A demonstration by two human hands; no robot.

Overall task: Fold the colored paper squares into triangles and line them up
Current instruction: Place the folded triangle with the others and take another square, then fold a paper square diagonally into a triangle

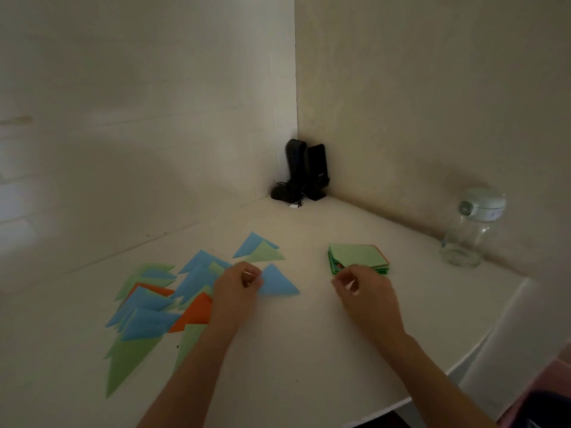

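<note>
A blue folded triangle (278, 282) lies on the white table (293, 350), and my left hand (238, 288) pinches its left corner. Left of it spread several folded blue, green and orange triangles (154, 307), overlapping. A blue and a green triangle (259, 248) lie together behind my left hand. A stack of unfolded squares (358, 257), green on top, sits at the right. My right hand (364, 291) hovers at the stack's near edge with fingers curled; whether it holds a sheet is unclear.
Two black speakers (309, 171) with cables stand in the wall corner. A clear glass jar (469, 230) with a pale lid stands at the right by the wall. The table's edge runs along the lower right.
</note>
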